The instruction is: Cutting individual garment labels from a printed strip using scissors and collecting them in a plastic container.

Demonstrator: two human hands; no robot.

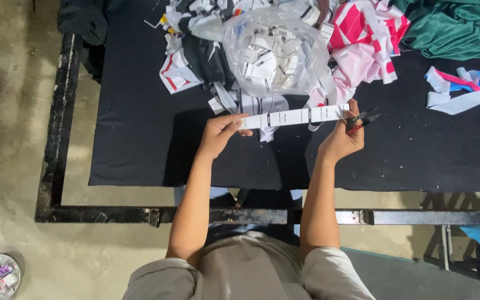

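Label strip (295,117) looks light, thin & floppy, a white woven tape w/ dark marks; I'd judge it sags unless kept taut, so best held by pinching both ends, as here. It's stretched level above the black counter (140,139), just in front of the clear bag of cut labels (273,53): left hand (218,136) has its grip closed on the strip's left end btwn thumb & fingers, right hand (341,139) pins the right end w/ its thumb. Right hand's grip is also closed round small snips (362,120), blades pointing right, just past the strip's end.
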